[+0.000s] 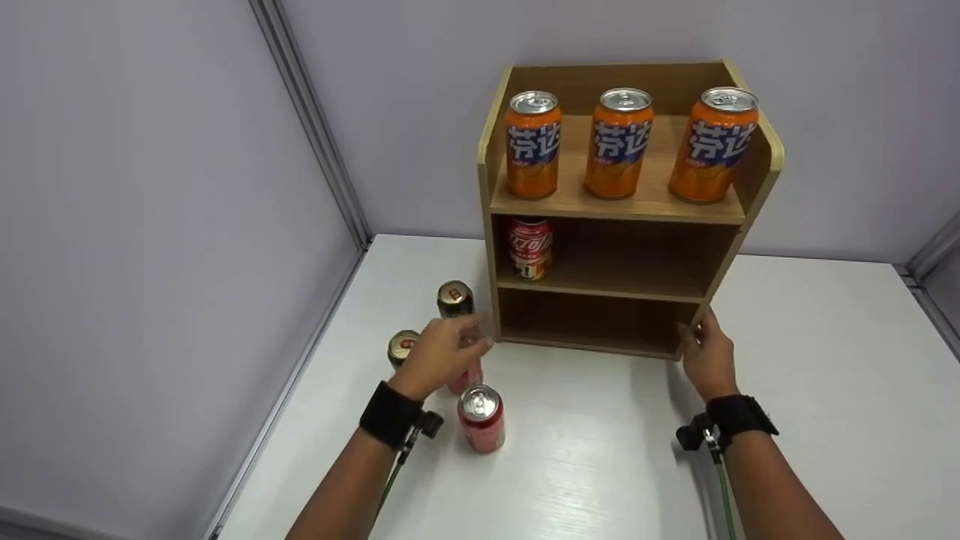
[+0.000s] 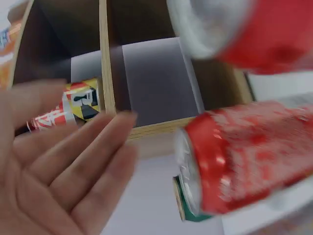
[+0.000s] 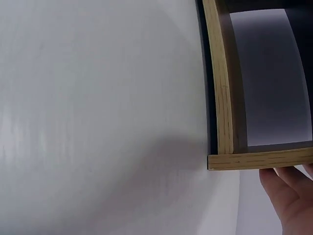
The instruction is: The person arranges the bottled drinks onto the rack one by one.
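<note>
My left hand (image 1: 442, 352), fingers extended and holding nothing, is over the cans left of a wooden shelf (image 1: 600, 292). Beneath it a red soda can (image 1: 466, 377) is partly hidden. Nearer me stands another red soda can (image 1: 484, 429); the left wrist view shows red soda cans (image 2: 254, 156) beside the palm. Two dark cans with gold lids, one behind (image 1: 455, 298) and one left of the hand (image 1: 403, 346), stand close by. My right hand (image 1: 709, 360) grips the shelf's lower right side panel, thumb at the front edge, fingers against the outer face (image 3: 281, 188).
Three orange soda cans (image 1: 616, 146) line the top shelf. A red-and-yellow can (image 1: 531, 250) stands at the left of the middle shelf. Grey-white walls (image 1: 187, 187) border the white table (image 1: 585, 465) at the left and back.
</note>
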A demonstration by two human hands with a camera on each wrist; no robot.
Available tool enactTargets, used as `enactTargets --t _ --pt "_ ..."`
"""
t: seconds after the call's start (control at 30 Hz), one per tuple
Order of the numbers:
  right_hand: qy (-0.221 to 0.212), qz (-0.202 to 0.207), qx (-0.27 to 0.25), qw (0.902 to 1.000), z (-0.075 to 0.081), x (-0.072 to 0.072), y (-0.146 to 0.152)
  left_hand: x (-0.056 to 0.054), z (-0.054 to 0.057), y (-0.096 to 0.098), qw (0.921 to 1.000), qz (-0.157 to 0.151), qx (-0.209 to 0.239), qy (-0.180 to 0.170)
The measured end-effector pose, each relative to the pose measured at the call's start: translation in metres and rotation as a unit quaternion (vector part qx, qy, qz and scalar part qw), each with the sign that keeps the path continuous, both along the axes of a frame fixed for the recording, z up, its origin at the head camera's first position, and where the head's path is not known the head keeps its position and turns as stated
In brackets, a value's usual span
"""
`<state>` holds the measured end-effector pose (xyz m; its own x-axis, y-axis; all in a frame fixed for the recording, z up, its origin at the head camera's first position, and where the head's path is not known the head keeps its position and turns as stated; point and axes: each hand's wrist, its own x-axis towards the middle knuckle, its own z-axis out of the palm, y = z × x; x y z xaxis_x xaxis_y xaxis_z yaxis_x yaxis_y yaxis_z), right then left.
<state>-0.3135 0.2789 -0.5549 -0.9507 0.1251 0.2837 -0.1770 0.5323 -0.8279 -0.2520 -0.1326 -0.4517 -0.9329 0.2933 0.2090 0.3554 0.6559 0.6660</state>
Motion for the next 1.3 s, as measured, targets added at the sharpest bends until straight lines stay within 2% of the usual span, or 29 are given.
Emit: enactTargets --t 0.07,0.13,0.23,0.3,0.4,0.53,0.73,0.8,0.87,0.97,1.1,1.3 --pt "-0.001 -0.002 0.002 1.0 0.0 -0.001 0.0 0.015 -0.002 -0.004 0.9985 -0.043 -0.03 -0.014" --pt "-0.005 -0.003 0.005 1.0 0.0 0.0 -0.001 0.028 -0.005 -0.005 0.9946 -0.084 -0.059 -0.012" --pt "-0.009 -0.004 0.008 0.9999 0.002 0.001 0.0 0.044 -0.007 -0.006 0.9864 -0.128 -0.102 0.011" --pt "-0.008 -0.003 0.006 0.9999 0.003 0.001 -0.001 0.051 -0.009 -0.006 0.9806 -0.144 -0.13 0.025" --pt "0.0 -0.004 0.003 1.0 0.005 -0.001 0.0 0.056 -0.014 -0.006 0.9731 -0.157 -0.166 0.032" --pt "0.014 -0.012 0.019 0.9997 0.005 -0.004 -0.001 0.058 -0.025 -0.007 0.9674 -0.163 -0.188 0.046" --pt "0.019 -0.012 0.024 0.9995 0.003 -0.002 -0.003 0.053 -0.042 -0.009 0.9593 -0.171 -0.199 0.104" --pt "0.018 -0.015 0.022 0.9995 0.003 -0.001 -0.002 0.051 -0.046 -0.008 0.9584 -0.179 -0.198 0.102" --pt "0.02 -0.018 0.02 0.9994 0.001 0.002 -0.002 0.05 -0.048 -0.007 0.9592 -0.187 -0.195 0.084" --pt "0.032 -0.015 0.023 0.9991 0.001 0.002 -0.002 0.049 -0.046 -0.004 0.9586 -0.184 -0.204 0.073" --pt "0.041 -0.016 0.022 0.9988 0.001 0.001 -0.002 0.045 -0.04 0.004 0.9538 -0.185 -0.219 0.089" --pt "0.042 -0.023 0.023 0.9986 0.004 -0.001 -0.002 0.038 -0.021 0.019 0.9518 -0.2 -0.201 0.116"
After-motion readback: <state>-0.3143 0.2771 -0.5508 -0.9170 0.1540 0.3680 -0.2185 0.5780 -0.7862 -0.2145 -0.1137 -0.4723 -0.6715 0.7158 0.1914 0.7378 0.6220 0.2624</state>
